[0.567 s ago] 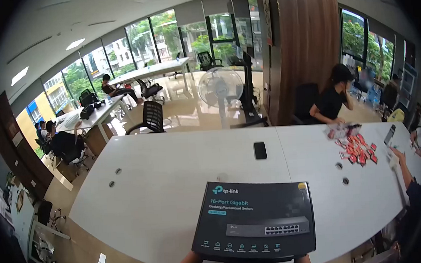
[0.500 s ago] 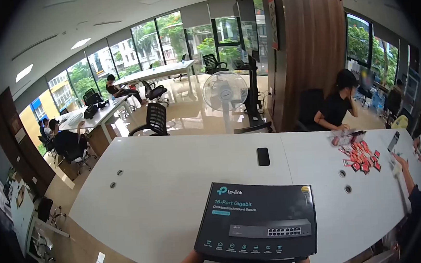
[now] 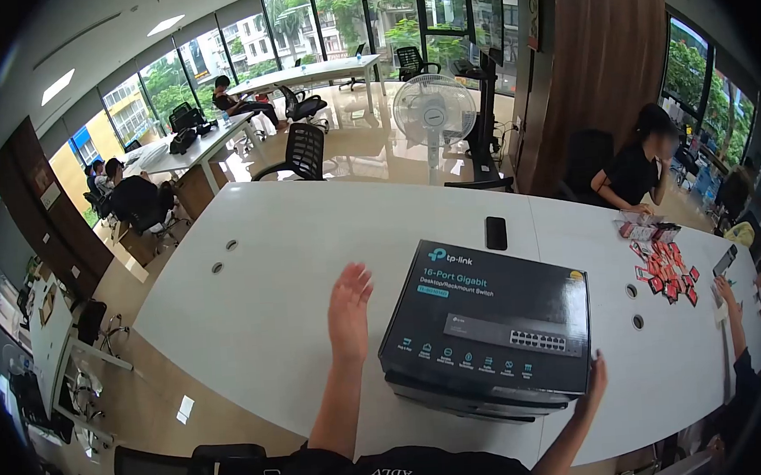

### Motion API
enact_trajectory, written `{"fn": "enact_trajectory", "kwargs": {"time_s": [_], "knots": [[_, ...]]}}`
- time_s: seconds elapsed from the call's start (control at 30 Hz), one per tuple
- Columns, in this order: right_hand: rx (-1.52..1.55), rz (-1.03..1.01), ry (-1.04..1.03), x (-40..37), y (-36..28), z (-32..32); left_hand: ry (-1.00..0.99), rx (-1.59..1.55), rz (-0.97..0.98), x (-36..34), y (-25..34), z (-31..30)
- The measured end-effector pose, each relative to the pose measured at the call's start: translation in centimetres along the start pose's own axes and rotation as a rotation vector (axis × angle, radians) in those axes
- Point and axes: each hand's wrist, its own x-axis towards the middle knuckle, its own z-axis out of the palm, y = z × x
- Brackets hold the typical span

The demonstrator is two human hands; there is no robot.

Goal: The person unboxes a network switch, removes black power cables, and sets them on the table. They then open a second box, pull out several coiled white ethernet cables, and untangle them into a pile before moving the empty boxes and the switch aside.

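A black tp-link 16-port gigabit switch box (image 3: 481, 318) lies on the white table in front of me, its printed top facing up and slightly turned. Left of it, my left hand (image 3: 349, 313) is raised off the box, fingers stretched upward and nothing in it. My right hand (image 3: 595, 381) is at the box's right side, fingers extended along the edge and partly hidden by it. Just beyond the box's far edge lies a black phone (image 3: 496, 233).
Red-and-white packets (image 3: 668, 268) are scattered at the table's right end. A person in black (image 3: 633, 170) sits beyond them; another person's hand (image 3: 728, 295) holds a phone at the right edge. A standing fan (image 3: 434, 117) and an office chair (image 3: 301, 155) stand behind the white table (image 3: 273, 331).
Both hands held the box low near my body before. It is now farther forward on the table, and my left hand has come away from it. The view has tilted down.
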Motion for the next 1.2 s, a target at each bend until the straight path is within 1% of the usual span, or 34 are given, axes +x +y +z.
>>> {"fn": "enact_trajectory", "kwargs": {"time_s": [0.03, 0.07, 0.13, 0.17, 0.2, 0.23, 0.27, 0.3, 0.33, 0.37, 0.4, 0.47, 0.5, 0.6, 0.67, 0.7, 0.73, 0.8, 0.83, 0.87, 0.9, 0.93, 0.97, 1.07, 1.13, 1.2], "knots": [[-0.063, -0.029, 0.108, -0.9, -3.1, 0.5, -0.131, -0.061, 0.096, -1.3, 3.7, 2.7], [-0.175, -0.137, 0.125, -2.5, -6.9, 1.6, -0.422, -0.18, 0.144, -3.4, 6.3, 4.7], [-0.359, -0.379, 0.138, -4.5, -11.0, 3.0, -0.884, -0.452, 0.111, -7.9, 10.0, 8.5], [-0.483, -0.488, 0.113, -5.8, -12.9, 4.3, -1.169, -0.536, 0.025, -8.5, 11.2, 10.1], [-0.611, -0.598, 0.088, -7.2, -14.3, 6.0, -1.329, -0.691, 0.044, -10.0, 10.5, 11.8], [-0.744, -0.711, -0.023, -8.4, -15.0, 7.5, -1.377, -0.81, 0.016, -11.3, 10.4, 12.6], [-0.893, -0.78, -0.141, -10.0, -16.0, 9.6, -1.429, -0.929, -0.017, -12.6, 10.2, 13.4], [-1.013, -0.834, -0.308, -11.2, -16.2, 11.4, -1.375, -1.004, -0.107, -13.5, 10.6, 13.6], [-1.063, -0.791, -0.485, -12.1, -15.6, 13.0, -1.36, -1.004, -0.139, -13.7, 10.7, 13.6], [-1.304, -0.777, -0.516, -13.9, -15.6, 14.7, -1.345, -1.005, -0.17, -14.0, 10.9, 13.5], [-1.348, -0.75, -0.404, -14.7, -13.8, 15.3, -1.329, -1.006, -0.202, -14.2, 11.1, 13.5], [-1.426, -0.85, -0.292, -14.4, -11.3, 14.8, -1.331, -0.946, -0.233, -14.7, 11.2, 12.5], [-1.432, -0.856, -0.282, -14.3, -10.8, 14.8, -1.39, -0.842, -0.259, -14.4, 11.8, 11.8], [-1.427, -0.902, -0.257, -14.1, -10.5, 14.7, -1.472, -0.785, -0.256, -13.9, 13.1, 12.0], [-1.405, -0.972, -0.269, -14.1, -10.3, 14.6, -1.488, -0.91, -0.19, -14.7, 12.3, 11.8], [-1.439, -1.028, -0.288, -14.1, -10.4, 14.5, -1.473, -0.916, -0.138, -14.7, 12.1, 11.6], [-1.43, -1.023, -0.3, -14.2, -10.4, 14.5, -1.455, -0.921, -0.087, -14.7, 11.8, 11.5], [-1.422, -1.01, -0.305, -14.2, -10.6, 14.4, -1.382, -0.829, 0.039, -13.9, 11.9, 10.8], [-1.422, -0.986, -0.327, -14.4, -11.3, 14.4, -1.372, -0.498, 0.22, -12.8, 11.7, 10.7], [-1.402, -1.033, -0.313, -14.3, -11.4, 14.3, -1.168, 0.027, 0.436, -12.3, 11.7, 10.4], [-1.388, -1.051, -0.314, -14.2, -11.3, 14.1, -0.973, 0.514, 0.609, -11.7, 10.6, 10.5], [-1.372, -1.072, -0.317, -14.1, -11.3, 13.9, -0.898, 0.944, 0.616, -11.3, 8.8, 10.0], [-1.363, -1.06, -0.338, -14.4, -11.6, 13.9, -0.83, 1.179, 0.585, -11.2, 6.3, 8.9], [-1.362, -1.076, -0.335, -14.9, -11.5, 13.7, -0.863, 1.482, 0.599, -11.8, 1.8, 3.9], [-1.371, -1.074, -0.339, -15.4, -11.3, 13.3, -0.817, 1.484, 0.709, -12.1, 0.9, 2.9], [-1.461, -1.171, -0.268, -15.8, -10.0, 12.6, -0.784, 1.497, 0.82, -12.5, -0.4, 2.0]]}}
